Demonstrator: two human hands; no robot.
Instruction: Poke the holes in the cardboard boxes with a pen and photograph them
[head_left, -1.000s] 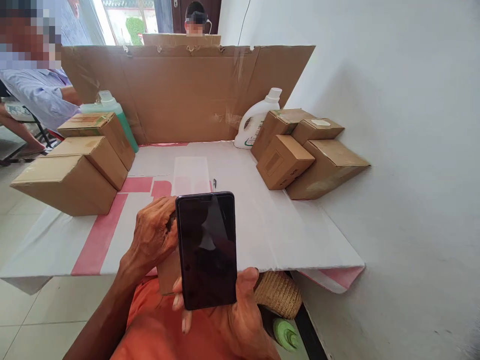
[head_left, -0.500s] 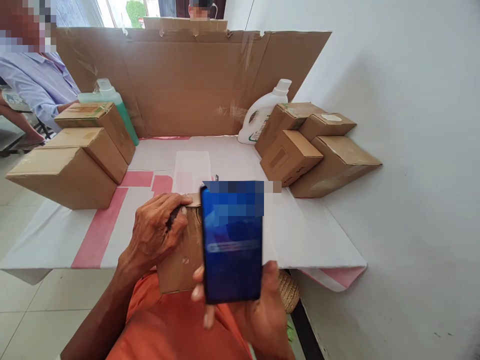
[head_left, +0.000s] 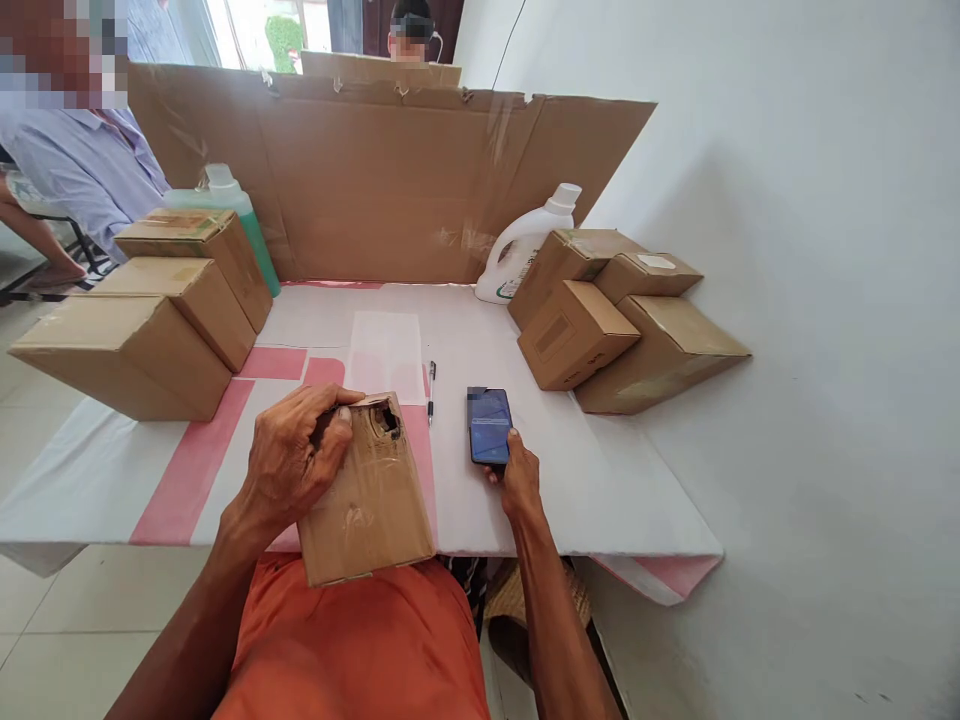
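My left hand [head_left: 300, 445] is closed over the upper left edge of a cardboard box [head_left: 375, 520], thumb on its face and fingers along the far edge. The box is tilted toward me at the table's front edge, with a torn hole near its top right corner. In my right hand [head_left: 519, 470] is a smartphone [head_left: 491, 430], held by its lower end just over or on the table; I cannot tell which. Its screen is lit blue. Between box and phone lies a black and clear pen [head_left: 431, 392], beside a white sheet of paper [head_left: 386, 355].
Cardboard boxes [head_left: 172, 350] and a green liquid bottle [head_left: 255, 235] stand at left. More boxes [head_left: 660, 345] and a white jug [head_left: 525, 245] are at right, near the wall. A cardboard panel [head_left: 375, 180] closes the back. People [head_left: 82, 170] sit beyond.
My right hand has moved the phone forward and down, from close in front of me to the table. The box's torn corner and the pen now show. My left hand still holds the box.
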